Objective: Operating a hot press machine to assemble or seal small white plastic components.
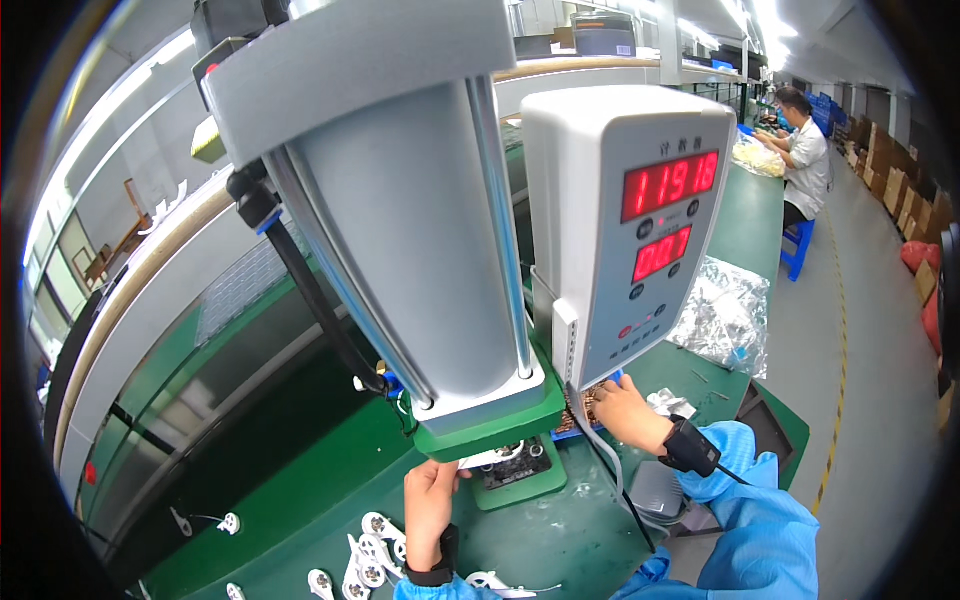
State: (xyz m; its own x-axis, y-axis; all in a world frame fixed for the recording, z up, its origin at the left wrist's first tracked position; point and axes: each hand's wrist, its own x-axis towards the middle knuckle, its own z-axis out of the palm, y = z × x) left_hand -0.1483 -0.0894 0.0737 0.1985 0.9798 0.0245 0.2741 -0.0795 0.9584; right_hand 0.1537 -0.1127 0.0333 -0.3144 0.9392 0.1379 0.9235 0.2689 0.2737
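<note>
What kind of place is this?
Probably a factory assembly line: a pneumatic press with a digital counter beside it, small white plastic parts scattered on a green workbench, and another worker seated farther along.

The press (pixel 410 220) stands as a tall block over the table (pixel 585 515), shutting off a straight reach across. Beneath its head only a low gap opens above the base (pixel 525 490); the left hand (pixel 430 495) takes up its left side. Between the base and the table's near edge runs a bare strip, bounded on the left by white parts (pixel 370 565) and on the right by a slanting cable (pixel 612 470). The counter (pixel 650 240) overhangs the bin (pixel 567 434), where the right hand (pixel 628 412) blocks the right-hand way in. Toward the table's right edge, a bag (pixel 725 320) covers the surface.
</note>
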